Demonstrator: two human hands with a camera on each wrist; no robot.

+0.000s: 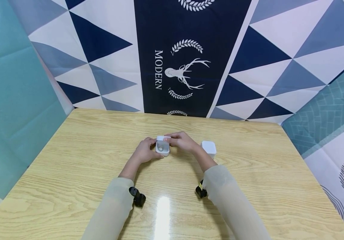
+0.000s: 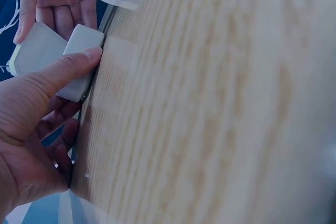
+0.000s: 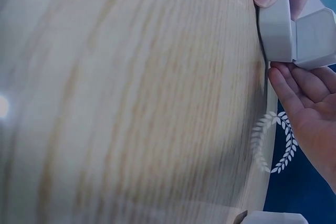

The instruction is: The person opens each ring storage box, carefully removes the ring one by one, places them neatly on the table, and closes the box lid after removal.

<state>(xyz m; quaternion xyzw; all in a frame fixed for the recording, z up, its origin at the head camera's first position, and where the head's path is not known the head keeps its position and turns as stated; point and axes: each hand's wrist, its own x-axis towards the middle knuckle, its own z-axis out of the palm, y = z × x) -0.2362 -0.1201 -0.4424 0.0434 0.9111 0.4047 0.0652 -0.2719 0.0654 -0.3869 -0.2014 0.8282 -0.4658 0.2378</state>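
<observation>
A small white ring box stands on the table with its lid raised, and a ring shows inside it. My left hand grips the base from the left; in the left wrist view its thumb lies along the box's near wall. From the right, my right hand pinches the raised lid, thumb on the inner side. The right wrist view shows the lid tilted back from the base, with the right hand's fingers beside it.
A second white box with rounded corners stands on the wooden table, right of my right hand and partly behind that forearm. A patterned cloth hangs beyond the table's far edge. Small black devices are worn at both wrists.
</observation>
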